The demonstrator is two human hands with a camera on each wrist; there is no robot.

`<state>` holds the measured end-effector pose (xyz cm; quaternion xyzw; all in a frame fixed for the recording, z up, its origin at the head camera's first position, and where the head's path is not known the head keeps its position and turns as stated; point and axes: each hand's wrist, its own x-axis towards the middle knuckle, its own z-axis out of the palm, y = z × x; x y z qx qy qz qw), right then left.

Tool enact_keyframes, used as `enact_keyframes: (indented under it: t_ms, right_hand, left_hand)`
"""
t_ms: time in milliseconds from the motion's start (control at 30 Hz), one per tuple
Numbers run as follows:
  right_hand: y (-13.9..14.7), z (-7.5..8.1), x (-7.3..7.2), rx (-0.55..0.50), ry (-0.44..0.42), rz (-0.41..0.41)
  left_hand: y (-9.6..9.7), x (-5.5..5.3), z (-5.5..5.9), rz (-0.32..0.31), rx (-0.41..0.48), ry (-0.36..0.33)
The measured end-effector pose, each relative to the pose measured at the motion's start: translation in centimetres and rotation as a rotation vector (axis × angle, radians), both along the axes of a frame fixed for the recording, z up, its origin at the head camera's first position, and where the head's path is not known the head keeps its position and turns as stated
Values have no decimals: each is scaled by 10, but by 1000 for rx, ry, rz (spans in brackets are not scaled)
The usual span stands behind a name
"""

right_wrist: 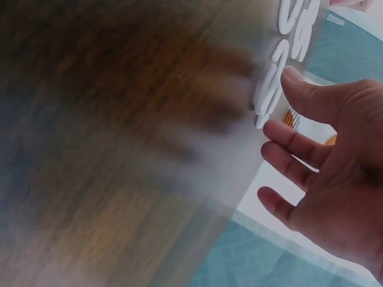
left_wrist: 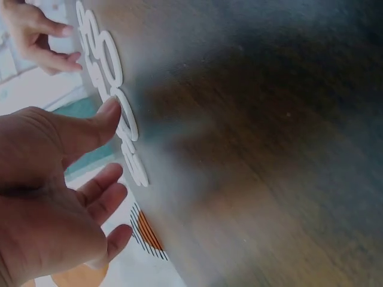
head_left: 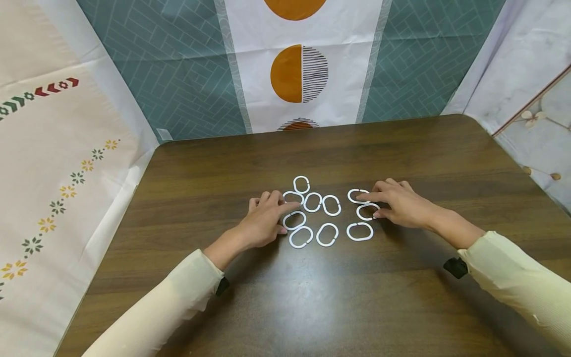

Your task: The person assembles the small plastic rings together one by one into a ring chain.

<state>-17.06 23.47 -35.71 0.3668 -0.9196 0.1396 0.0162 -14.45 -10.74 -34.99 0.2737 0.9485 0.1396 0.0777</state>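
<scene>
Several white oval rings, each with a small gap like shower curtain rings, lie flat in a loose group on the table. My left hand (head_left: 263,223) is at the group's left side, fingers relaxed, index finger over an upper ring (head_left: 293,192) and thumb close to a lower ring (head_left: 290,240). On the right side, my right hand (head_left: 403,204) has its index finger over one ring (head_left: 349,196) and its thumb at the edge of another ring (head_left: 358,212). Both wrist views show spread, loosely bent fingers grasping nothing; whether the fingertips touch the rings I cannot tell.
The brown wooden table (head_left: 303,307) extends around the rings. A patterned cloth (head_left: 178,74) hangs behind its far edge, and pale cloths hang at the left (head_left: 53,163) and right (head_left: 535,99). Dark straps show at both cuffs.
</scene>
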Motion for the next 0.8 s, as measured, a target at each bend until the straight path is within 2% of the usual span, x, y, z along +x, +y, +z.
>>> enact_keyframes:
  t_ms: [200, 367, 567, 800]
  right_hand:
    - [-1, -6, -1, 24, 6, 44]
    - [-1, -9, 0, 24, -5, 42]
    - [-3, -14, -2, -26, 42, 49]
    - [-2, -18, -3, -66, 40, 47]
  left_hand:
    - [3, -1, 1, -56, -88, 12]
    - [6, -1, 0, -70, -141, 22]
    - [11, -3, -3, -61, -134, 45]
    - [13, -5, -6, -71, -98, 72]
